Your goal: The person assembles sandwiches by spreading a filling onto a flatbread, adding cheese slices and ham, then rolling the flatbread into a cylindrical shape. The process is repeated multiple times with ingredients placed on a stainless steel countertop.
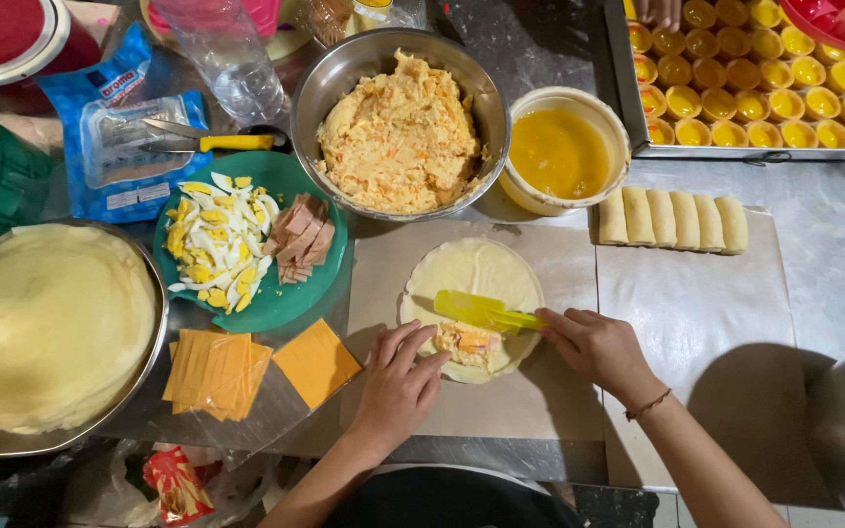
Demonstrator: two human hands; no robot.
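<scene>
**Filling set on the wrapper, brush in hand**

Head view: a round pale wrapper (pixel 476 284) lies flat on the paper-covered board (pixel 501 401), with a small mound of filling (pixel 468 344) topped by cheese and meat at its near edge; the left hand (pixel 398 381) rests on that near edge, fingers half-curled and touching the wrapper beside the mound, gripping nothing that shows; the right hand (pixel 594 344) is closed around the handle of a yellow silicone brush (pixel 486 311), whose flat head lies across the wrapper just above the filling. Beyond stand a steel bowl of orange-flecked mash (pixel 401 132) and a pale bowl of beaten egg (pixel 559 152); five finished rolls (pixel 672 219) lie in a row to the right; a green plate (pixel 317 284) holds chopped egg and meat strips, with cheese slices (pixel 246 370) near it.

By my reading the step in hand is sealing and rolling; the next move seems to call for the left fingers to tuck the near edge over the mound while the brush clears away.
</scene>
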